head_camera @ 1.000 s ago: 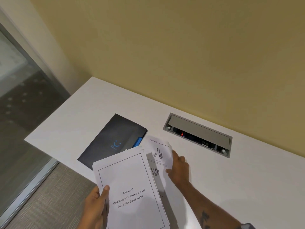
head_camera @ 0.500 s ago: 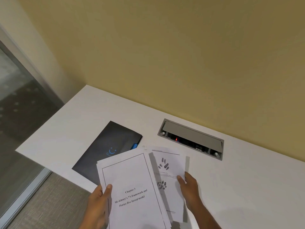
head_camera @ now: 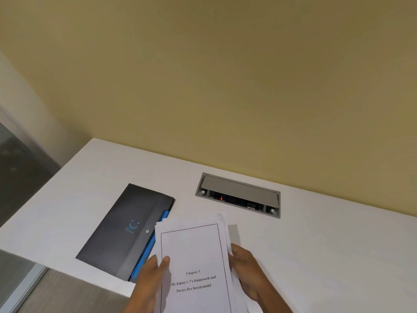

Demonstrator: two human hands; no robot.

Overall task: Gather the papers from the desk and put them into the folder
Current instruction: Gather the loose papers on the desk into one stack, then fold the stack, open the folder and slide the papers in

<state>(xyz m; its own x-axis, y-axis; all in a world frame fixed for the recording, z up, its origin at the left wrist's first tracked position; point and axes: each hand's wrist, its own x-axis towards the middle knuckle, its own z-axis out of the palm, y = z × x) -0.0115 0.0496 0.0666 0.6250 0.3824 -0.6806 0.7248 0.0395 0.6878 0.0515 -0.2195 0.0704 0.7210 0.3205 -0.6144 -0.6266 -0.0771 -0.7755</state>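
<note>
The loose sheet that lay on the tabletop (head_camera: 316, 256) has come up into the paper stack (head_camera: 194, 263). The left hand (head_camera: 149, 283) pinches its left edge, thumb on top; the right hand (head_camera: 246, 272) curls round its right edge. Gathering looks done. The dark folder (head_camera: 126, 229) lies shut just left, so opening and filling it remain.

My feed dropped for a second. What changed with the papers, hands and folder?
The right hand lifted the loose printed sheet off the white desk and brought it against the white paper stack; it now grips the stack's right edge. The left hand kept its grip. The dark folder with blue tabs stayed shut, unmoved.
</note>
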